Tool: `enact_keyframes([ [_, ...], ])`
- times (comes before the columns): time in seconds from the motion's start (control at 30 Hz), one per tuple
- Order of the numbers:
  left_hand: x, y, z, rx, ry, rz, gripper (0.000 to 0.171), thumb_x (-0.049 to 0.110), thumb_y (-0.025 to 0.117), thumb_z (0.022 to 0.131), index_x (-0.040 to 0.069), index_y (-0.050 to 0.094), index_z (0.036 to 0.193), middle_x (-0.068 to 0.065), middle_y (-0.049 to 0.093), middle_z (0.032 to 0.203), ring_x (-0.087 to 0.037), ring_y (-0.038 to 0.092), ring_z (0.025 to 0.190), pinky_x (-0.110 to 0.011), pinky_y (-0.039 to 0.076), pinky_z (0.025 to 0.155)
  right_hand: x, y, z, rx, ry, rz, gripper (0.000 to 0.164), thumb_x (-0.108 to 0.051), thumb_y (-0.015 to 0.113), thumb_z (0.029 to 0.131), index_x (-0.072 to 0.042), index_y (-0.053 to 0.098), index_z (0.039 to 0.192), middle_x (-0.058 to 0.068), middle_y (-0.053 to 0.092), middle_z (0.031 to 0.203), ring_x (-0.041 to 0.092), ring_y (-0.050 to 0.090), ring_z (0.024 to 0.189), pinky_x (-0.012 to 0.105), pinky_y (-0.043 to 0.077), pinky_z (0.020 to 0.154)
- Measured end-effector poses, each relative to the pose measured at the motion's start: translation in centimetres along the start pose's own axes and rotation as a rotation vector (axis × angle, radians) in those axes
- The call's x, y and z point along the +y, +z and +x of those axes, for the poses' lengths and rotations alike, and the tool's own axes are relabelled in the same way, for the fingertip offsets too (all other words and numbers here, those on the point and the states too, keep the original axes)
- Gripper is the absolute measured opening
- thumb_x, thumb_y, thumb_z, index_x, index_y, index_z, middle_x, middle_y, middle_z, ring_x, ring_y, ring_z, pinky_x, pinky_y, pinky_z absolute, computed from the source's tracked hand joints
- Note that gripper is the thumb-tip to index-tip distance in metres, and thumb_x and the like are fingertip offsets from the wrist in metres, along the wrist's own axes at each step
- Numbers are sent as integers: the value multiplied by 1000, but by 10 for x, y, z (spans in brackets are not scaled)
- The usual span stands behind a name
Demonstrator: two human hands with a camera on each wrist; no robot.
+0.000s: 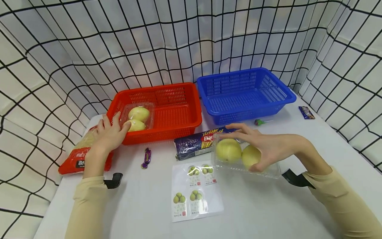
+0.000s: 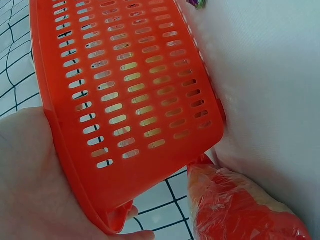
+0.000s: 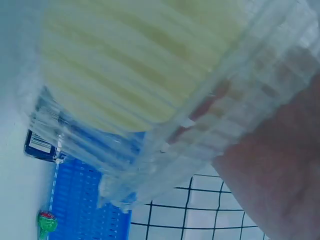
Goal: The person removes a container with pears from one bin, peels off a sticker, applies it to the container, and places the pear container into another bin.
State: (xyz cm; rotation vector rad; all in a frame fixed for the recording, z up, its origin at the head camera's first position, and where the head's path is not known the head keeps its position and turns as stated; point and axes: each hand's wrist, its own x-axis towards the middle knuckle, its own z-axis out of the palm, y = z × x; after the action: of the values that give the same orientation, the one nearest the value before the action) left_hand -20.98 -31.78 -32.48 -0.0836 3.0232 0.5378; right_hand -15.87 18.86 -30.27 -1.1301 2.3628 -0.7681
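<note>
My right hand [image 1: 270, 146] grips a clear plastic fruit box [image 1: 270, 171] from above, thumb on the near side, fingers on the far side. Two round pale yellow-green fruits [image 1: 228, 150] sit in it; up close the right wrist view shows one fruit [image 3: 135, 65] through ribbed plastic. The box hangs over the near part of a dark blue spaghetti pack [image 1: 191, 144]. At the red basket's [image 1: 167, 134] front left corner, my left hand [image 1: 108, 134] holds the rim; fingertips show past the corner in the left wrist view. A similar box with two fruits [image 1: 139, 114] lies inside that basket.
A blue basket [image 1: 253, 111] stands right of the red one. A red-and-clear food bag [image 1: 79, 156] lies by my left forearm. On the white table are a purple-wrapped candy [image 1: 146, 158], a green lollipop [image 1: 259, 122], a small blue packet [image 1: 306, 113] and a sheet of fruit pictures [image 1: 195, 196]. Black netting surrounds the table.
</note>
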Motion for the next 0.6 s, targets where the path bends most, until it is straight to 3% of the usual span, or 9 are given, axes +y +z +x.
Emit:
enact_keyframes([
  [0.4,-2,-1,3,-24,-3,20,88,62,25,105,6,-8,164,-39,-22,163,-65,-11,149,-84,0,114,16,11,-5,-75,7,-7,107,-27,79,74,-44,20,162,-9,-3,173,36,-4,160,81,24,114],
  [0.6,-1,-1,2,-28,-3,13,87,61,25,105,6,-8,164,-38,-24,163,-65,-12,149,-85,-1,114,18,15,-4,-100,5,-37,107,-27,82,74,-45,21,160,-5,-3,173,36,2,160,79,25,115],
])
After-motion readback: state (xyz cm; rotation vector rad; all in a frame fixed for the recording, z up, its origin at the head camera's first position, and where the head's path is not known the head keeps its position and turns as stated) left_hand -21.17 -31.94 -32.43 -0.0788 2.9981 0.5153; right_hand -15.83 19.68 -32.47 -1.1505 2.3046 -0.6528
